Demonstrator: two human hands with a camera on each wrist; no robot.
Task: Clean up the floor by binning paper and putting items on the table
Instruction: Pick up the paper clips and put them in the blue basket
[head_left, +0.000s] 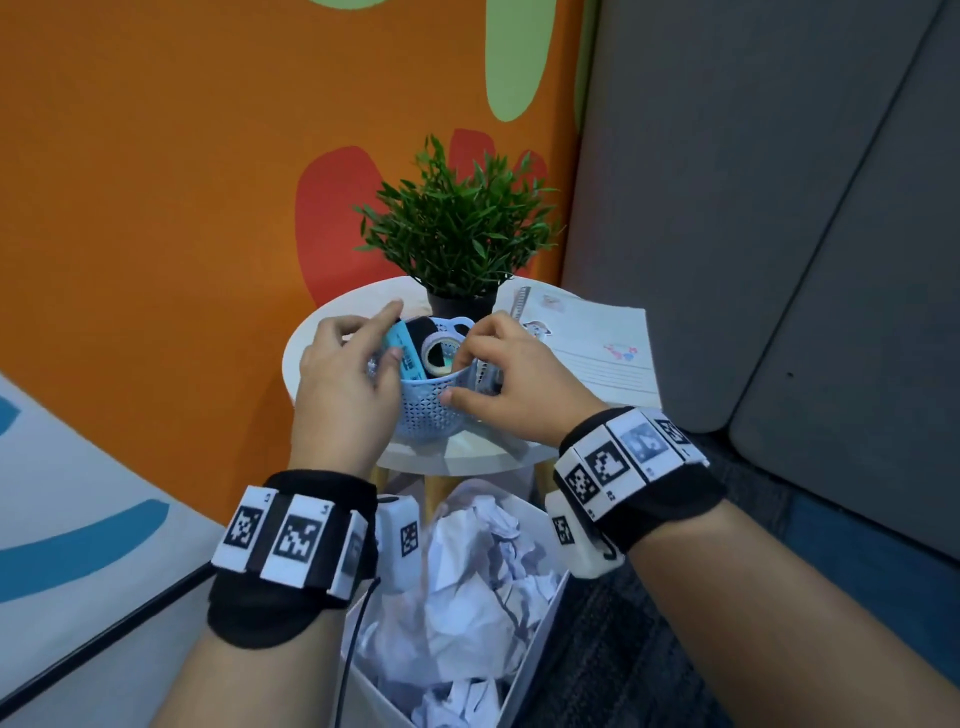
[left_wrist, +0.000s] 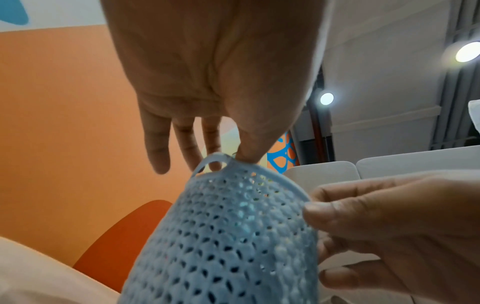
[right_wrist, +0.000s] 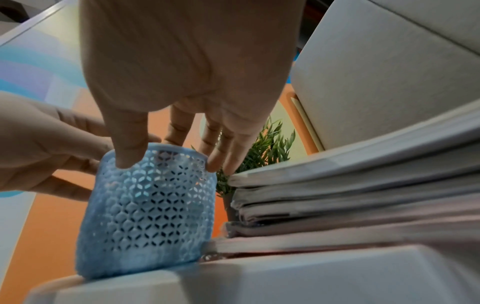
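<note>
A pale blue perforated basket (head_left: 431, 410) stands on the round white surface (head_left: 306, 348), in front of a potted plant (head_left: 457, 228) and touching a stack of booklets (head_left: 597, 343). Only the head view shows its contents: a tape roll (head_left: 439, 353) and a turquoise packet (head_left: 402, 348). The left hand (head_left: 340, 384) pinches that packet, fingers (left_wrist: 158, 152) nearly straight. The right hand (head_left: 514, 384) grips the basket's rim, thumb outside, fingers (right_wrist: 179, 131) dipping inside. Below, a white bin (head_left: 524, 670) holds crumpled paper (head_left: 467, 587).
</note>
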